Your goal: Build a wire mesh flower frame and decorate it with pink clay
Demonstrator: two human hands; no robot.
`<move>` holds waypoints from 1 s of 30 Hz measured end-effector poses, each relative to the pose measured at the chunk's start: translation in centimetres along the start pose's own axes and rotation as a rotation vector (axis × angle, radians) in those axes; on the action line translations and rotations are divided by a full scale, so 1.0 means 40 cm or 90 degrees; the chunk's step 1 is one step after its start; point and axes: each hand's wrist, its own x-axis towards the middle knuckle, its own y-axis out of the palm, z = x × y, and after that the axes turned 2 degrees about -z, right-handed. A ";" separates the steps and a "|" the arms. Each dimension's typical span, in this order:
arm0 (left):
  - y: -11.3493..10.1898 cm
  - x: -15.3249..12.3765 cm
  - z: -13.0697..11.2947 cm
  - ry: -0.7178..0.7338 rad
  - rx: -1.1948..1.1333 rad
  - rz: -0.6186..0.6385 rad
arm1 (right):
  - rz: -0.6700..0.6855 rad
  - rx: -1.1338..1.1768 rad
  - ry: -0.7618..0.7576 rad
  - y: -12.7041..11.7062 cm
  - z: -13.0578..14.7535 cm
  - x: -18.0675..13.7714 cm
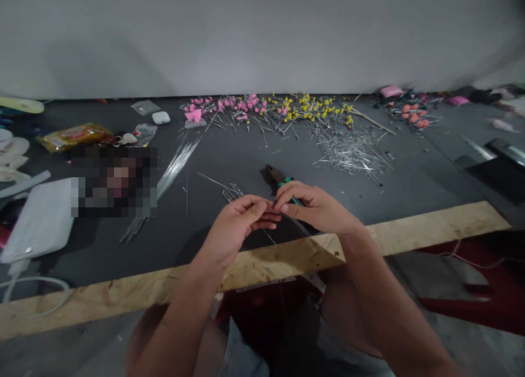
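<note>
In the head view, a yellow packet [76, 137] lies at left, its content unclear. Near the wooden edge [430, 228], the left hand [235, 224] and the right hand [314, 204] meet, fingers together; whether they grip something, I cannot tell. Pliers [276, 173] and bent wires [233, 191] lie just beyond, then open table [241, 158].
</note>
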 end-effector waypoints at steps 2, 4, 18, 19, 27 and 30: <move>0.005 0.003 0.007 0.056 0.037 -0.050 | -0.089 -0.014 0.064 -0.012 -0.007 0.006; 0.003 0.006 0.007 0.096 0.067 -0.085 | -0.224 -0.006 0.121 -0.045 -0.032 0.021; 0.015 -0.018 -0.005 -0.122 0.376 0.206 | -0.144 0.347 0.196 0.000 -0.004 0.045; 0.017 -0.019 -0.006 -0.129 0.389 0.221 | -0.096 0.363 0.200 0.018 0.000 0.048; 0.001 -0.031 -0.003 -0.163 0.438 0.262 | -0.027 0.389 0.158 0.038 -0.020 0.071; -0.002 -0.037 -0.002 -0.169 0.448 0.277 | -0.013 0.393 0.168 0.042 -0.023 0.069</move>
